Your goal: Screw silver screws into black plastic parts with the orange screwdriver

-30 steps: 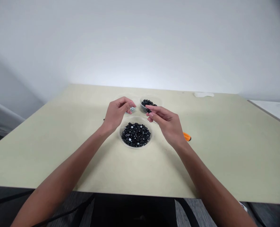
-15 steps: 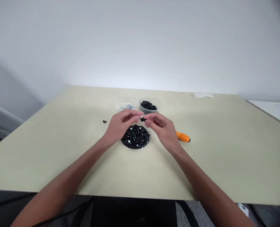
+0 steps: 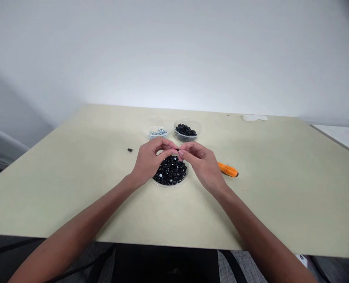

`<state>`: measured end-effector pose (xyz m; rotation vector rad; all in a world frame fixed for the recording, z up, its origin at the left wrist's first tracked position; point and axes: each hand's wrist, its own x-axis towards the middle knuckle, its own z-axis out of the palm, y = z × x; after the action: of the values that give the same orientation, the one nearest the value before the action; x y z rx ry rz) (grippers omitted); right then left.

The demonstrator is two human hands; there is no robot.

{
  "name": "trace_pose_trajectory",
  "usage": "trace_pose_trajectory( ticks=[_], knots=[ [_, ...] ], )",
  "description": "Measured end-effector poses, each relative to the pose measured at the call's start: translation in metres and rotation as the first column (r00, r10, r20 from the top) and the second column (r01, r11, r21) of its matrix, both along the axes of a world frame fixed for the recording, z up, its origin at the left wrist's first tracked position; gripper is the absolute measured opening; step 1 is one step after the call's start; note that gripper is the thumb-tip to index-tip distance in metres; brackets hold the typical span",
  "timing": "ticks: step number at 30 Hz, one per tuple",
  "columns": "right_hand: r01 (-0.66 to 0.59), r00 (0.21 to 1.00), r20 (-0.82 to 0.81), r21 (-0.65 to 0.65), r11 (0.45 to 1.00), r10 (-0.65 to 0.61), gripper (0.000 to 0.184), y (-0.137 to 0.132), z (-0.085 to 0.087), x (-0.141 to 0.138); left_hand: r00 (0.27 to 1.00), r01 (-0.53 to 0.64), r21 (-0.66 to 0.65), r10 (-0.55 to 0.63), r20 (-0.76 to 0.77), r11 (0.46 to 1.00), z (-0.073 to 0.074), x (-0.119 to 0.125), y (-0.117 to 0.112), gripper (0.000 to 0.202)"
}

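My left hand (image 3: 154, 158) and my right hand (image 3: 200, 162) meet fingertip to fingertip above a clear bowl (image 3: 174, 186) heaped with small black plastic parts (image 3: 171, 171). A small black part (image 3: 177, 149) is pinched between them, mostly covered by the fingers. Both hands are closed on it, thumbs against forefingers. Beyond the hands stand two more clear tubs: one holds silvery screws (image 3: 158, 133), the other small black pieces (image 3: 186, 129). By my right hand lies an orange-handled tool (image 3: 228, 169), its front end hidden behind the hand.
One loose black piece (image 3: 130, 149) lies on the pale table (image 3: 74, 177) to the left of the hands. At the back right is a flat white object (image 3: 254, 117). A white wall (image 3: 174, 59) rises behind the table.
My left hand's fingertips have come right and closed onto the black part, which my right fingers held alone before. The view has shifted slightly.
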<state>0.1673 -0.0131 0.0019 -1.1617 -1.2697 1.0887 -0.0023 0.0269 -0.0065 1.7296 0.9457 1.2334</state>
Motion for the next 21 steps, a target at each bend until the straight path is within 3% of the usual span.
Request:
trace_pose_trajectory(
  ticks=[10,16,21],
  knots=[
    [-0.086,0.996,-0.017,0.019,0.996,0.086,0.013,0.0,-0.002,0.003,0.997,-0.017,-0.055,0.021,0.072,0.998,-0.002,0.001,0.003,0.012],
    [-0.192,0.965,-0.167,0.07,0.979,0.201,0.014,0.004,-0.012,0.004,0.987,-0.014,-0.04,0.02,0.161,0.999,-0.004,0.001,0.005,0.027],
    [-0.114,0.993,-0.027,0.107,0.988,0.118,0.012,0.003,-0.009,0.003,0.984,-0.009,0.005,0.008,0.177,1.0,-0.003,0.001,0.002,0.027]
  ],
)
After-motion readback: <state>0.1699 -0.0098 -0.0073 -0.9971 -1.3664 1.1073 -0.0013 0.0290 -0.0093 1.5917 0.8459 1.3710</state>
